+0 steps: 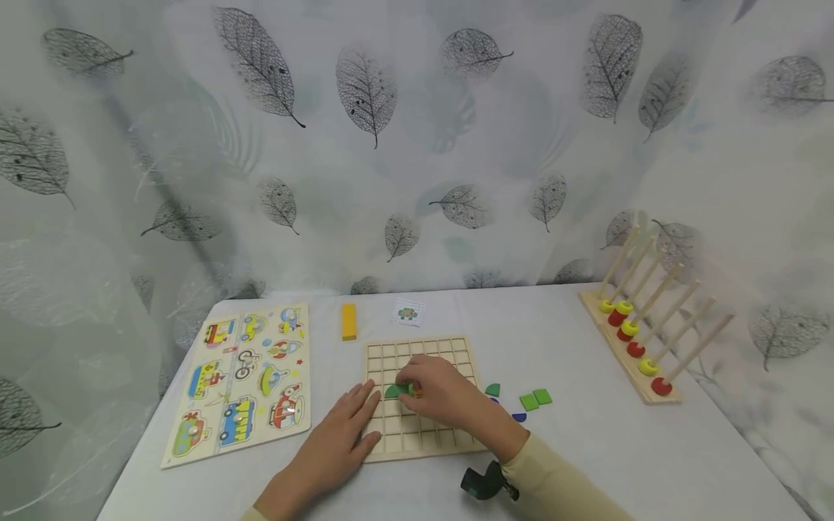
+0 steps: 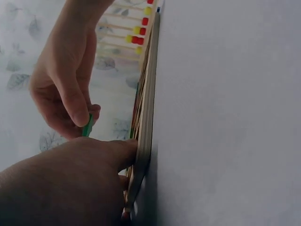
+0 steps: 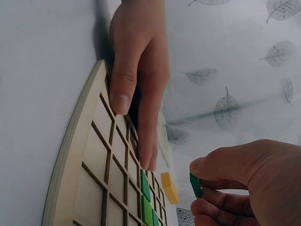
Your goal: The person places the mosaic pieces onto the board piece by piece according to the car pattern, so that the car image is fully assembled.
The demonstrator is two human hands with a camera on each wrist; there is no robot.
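Note:
A wooden grid board [image 1: 417, 434] lies flat on the white table. My left hand [image 1: 357, 414] rests flat with straight fingers on the board's left edge [image 3: 94, 155], and it shows from the side in the left wrist view [image 2: 70, 183]. My right hand [image 1: 407, 389] hovers over the board's left-middle cells and pinches a small green piece [image 3: 195, 184] between thumb and fingers [image 2: 87, 126]. Two green pieces [image 3: 146, 188] sit in grid cells just beyond my left fingertips.
Loose green squares [image 1: 535, 399], a green half-round [image 1: 492, 390] and a blue piece [image 1: 518, 417] lie right of the board. A yellow block [image 1: 349, 321] and a small card [image 1: 407, 312] lie behind it. A vehicle puzzle [image 1: 244, 376] lies left; a ring-and-peg rack [image 1: 641, 347] stands right.

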